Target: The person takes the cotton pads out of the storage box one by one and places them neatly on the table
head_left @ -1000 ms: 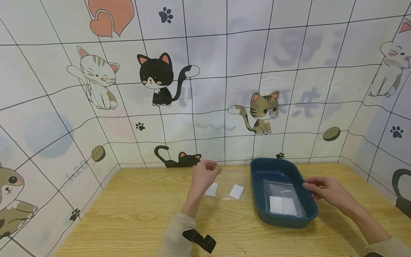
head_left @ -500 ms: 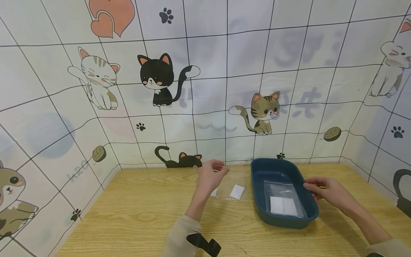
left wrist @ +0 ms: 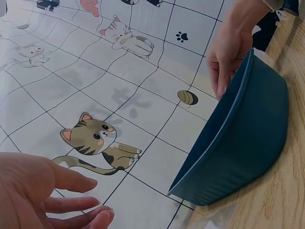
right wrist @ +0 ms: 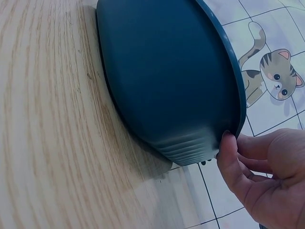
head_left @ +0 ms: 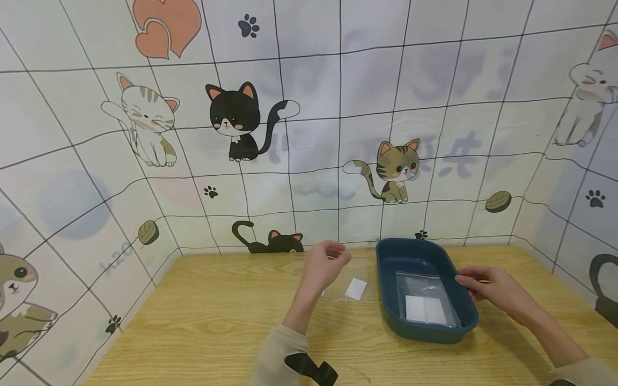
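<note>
My left hand (head_left: 322, 267) is over a clear plastic bag (head_left: 354, 266) that lies flat on the table. White rectangles show inside the bag, one in full (head_left: 356, 288) and one mostly covered by the hand. In the left wrist view the left fingers (left wrist: 71, 204) are loosely bent, with nothing between them and the thumb. My right hand (head_left: 499, 289) pinches the right rim of a dark blue plastic basin (head_left: 425, 333), thumb outside and fingers over the edge. Inside that basin rests another clear zip bag (head_left: 421, 283) holding white rectangles (head_left: 426, 309).
The wooden table (head_left: 207, 321) meets a wall covering (head_left: 314, 123) printed with cats and grid lines at its back and sides. The basin stands just right of the flat bag. A black strap (head_left: 311, 368) circles the left sleeve.
The left hand has shifted right above the flat bag and now hides most of its left white rectangle. The right hand and basin have stayed where they were.
</note>
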Demonstrator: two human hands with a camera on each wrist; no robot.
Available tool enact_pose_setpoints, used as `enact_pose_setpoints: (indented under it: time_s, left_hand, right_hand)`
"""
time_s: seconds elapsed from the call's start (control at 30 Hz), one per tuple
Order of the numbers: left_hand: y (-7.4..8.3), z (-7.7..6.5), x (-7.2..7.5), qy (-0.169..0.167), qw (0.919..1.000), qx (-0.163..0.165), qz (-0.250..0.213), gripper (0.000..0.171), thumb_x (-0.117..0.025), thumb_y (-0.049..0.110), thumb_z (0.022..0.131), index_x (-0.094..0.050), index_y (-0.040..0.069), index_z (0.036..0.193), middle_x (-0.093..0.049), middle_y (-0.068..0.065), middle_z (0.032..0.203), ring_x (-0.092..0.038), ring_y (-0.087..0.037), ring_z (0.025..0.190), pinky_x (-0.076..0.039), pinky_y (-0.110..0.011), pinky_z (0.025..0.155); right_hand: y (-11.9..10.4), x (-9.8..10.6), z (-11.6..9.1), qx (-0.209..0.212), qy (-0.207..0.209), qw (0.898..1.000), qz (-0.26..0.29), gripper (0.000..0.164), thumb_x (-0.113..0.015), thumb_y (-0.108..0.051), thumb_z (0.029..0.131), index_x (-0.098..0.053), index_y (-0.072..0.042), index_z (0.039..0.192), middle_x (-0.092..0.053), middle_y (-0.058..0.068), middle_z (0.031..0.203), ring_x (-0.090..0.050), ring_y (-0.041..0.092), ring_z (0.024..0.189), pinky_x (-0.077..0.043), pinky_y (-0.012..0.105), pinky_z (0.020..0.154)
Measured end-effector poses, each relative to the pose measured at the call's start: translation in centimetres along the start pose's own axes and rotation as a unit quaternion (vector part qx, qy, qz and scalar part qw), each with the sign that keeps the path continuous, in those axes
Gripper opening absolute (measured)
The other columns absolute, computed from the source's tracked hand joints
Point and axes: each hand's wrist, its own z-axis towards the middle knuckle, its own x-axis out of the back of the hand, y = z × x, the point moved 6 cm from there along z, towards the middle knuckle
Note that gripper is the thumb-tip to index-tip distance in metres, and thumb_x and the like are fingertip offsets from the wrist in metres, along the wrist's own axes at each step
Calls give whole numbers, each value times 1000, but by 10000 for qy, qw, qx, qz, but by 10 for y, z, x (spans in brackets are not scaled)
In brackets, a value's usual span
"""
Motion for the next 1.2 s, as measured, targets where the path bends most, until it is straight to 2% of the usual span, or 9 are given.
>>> enact_pose_setpoints:
  time_s: [0.23,0.47,0.53,0.7,0.8,1.03,1.2]
  left_hand:
    - [2,0,-12,-252,9994,66,-243,16,-69,8,92,-71,0,106,-69,-9,94,-66,-21,85,-56,-32,70]
    - [3,1,-23,-522,9965,47,-646,17,-68,5,92,-71,-3,107,-69,-10,91,-70,-30,83,-58,-31,70]
    - [4,1,-26,-575,9958,-4,-707,18,-67,5,93,-71,-3,108,-69,-9,91,-70,-27,81,-58,-30,70]
    - [9,0,-35,-698,9947,-129,-741,19,-66,5,92,-71,-3,109,-70,-7,89,-69,-20,77,-57,-26,69]
    - [10,0,-41,-763,9943,-138,-726,19,-66,5,92,-70,-4,109,-69,-6,88,-69,-20,75,-56,-25,67]
    - [10,-1,-57,-868,9938,-15,-697,16,-67,5,93,-70,-2,108,-68,-3,87,-69,-24,76,-56,-25,65]
    - [11,0,-66,-946,9930,70,-698,14,-69,4,93,-71,-1,106,-68,-3,87,-69,-20,77,-56,-26,67]
  right_hand:
    - [0,0,0,89,-10,9999,128,54,-59,-22,104,-48,22,133,-65,13,99,-64,16,74,-57,32,68]
    - [-3,0,-1,63,4,9999,92,54,-59,-22,104,-48,21,133,-65,13,99,-64,16,74,-58,32,68]
    - [-3,1,-2,58,8,10000,81,54,-59,-23,104,-48,21,133,-65,13,99,-64,16,74,-58,32,69]
    - [-3,1,-2,58,-1,9999,88,53,-59,-22,104,-49,22,132,-66,13,99,-64,16,74,-58,32,69]
    - [-2,1,-2,52,-7,9999,126,53,-59,-22,104,-49,22,132,-65,13,99,-64,16,74,-58,32,69]
    - [-1,2,-2,20,11,9999,113,52,-59,-21,104,-49,22,132,-65,13,99,-64,16,74,-58,32,69]
    - [-2,2,-2,89,-11,10000,8,51,-57,-20,105,-47,23,133,-66,12,100,-63,15,74,-58,32,69]
